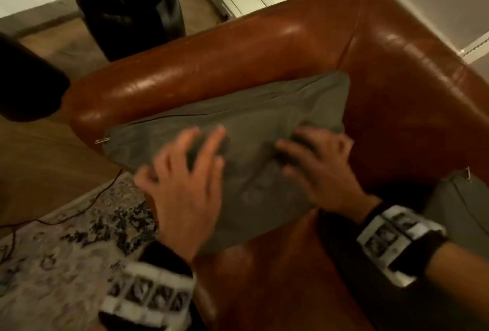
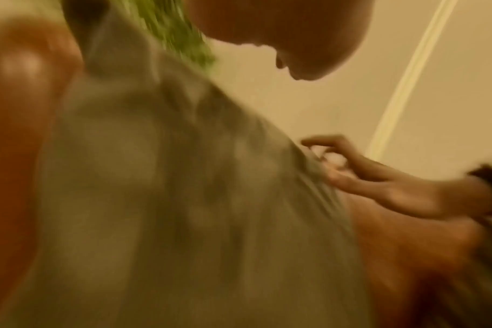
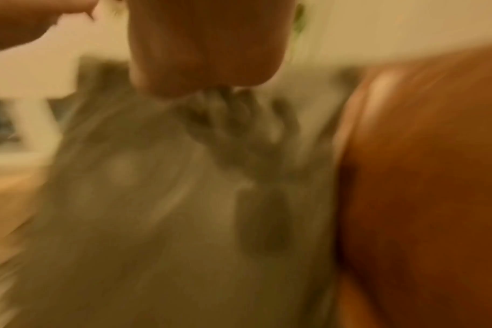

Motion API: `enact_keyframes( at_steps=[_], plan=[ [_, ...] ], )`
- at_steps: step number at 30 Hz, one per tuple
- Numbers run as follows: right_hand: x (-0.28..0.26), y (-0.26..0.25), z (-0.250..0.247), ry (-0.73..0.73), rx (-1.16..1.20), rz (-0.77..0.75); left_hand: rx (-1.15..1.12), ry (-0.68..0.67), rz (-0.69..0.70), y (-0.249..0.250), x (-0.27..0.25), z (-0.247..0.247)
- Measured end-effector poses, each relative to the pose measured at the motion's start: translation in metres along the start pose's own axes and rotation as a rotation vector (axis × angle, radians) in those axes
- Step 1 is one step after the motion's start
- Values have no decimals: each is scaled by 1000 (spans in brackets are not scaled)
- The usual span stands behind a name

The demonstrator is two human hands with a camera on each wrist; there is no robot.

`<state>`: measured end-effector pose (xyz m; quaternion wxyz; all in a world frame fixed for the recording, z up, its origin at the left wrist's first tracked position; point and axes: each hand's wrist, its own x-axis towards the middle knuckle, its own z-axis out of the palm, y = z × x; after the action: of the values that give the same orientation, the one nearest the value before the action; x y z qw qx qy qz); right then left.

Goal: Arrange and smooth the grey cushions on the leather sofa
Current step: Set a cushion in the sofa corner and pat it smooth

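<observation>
Left hand (image 1: 185, 193) lies spread, gripping nothing, on the grey cushion (image 1: 246, 119) against the sofa (image 1: 397, 92) arm; right hand (image 1: 321, 169) bunches its fabric.

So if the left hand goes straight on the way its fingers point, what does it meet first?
The left hand lies on the grey cushion, fingers spread, pointing toward the sofa corner. Going on, it would slide over the cushion and probably meet the sofa's leather back first; depth is unclear.

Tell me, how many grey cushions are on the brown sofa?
2. One grey fabric cushion lies in the brown leather sofa's corner under both hands; another grey cushion peeks in at the right edge. More may be hidden.
</observation>
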<state>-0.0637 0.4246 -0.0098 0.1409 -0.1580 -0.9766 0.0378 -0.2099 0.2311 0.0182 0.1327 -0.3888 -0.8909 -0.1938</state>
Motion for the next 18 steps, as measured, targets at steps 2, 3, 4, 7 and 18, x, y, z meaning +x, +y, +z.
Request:
enact_keyframes(
  at_steps=[2, 3, 4, 7, 18],
  plan=[
    [40, 33, -23, 63, -19, 245, 53, -50, -41, -28, 43, -3],
    [60, 53, -29, -16, -33, 328, 59, -147, -46, -40, 57, -3],
    [79, 76, -31, -152, -26, 354, 51, -236, -49, -49, 64, 0],
    [105, 107, -25, -543, 50, 245, 18, -251, -30, -60, 58, 4],
    [93, 77, -66, -111, 6, 210, -1, 61, -178, -37, 33, -32]
  ],
)
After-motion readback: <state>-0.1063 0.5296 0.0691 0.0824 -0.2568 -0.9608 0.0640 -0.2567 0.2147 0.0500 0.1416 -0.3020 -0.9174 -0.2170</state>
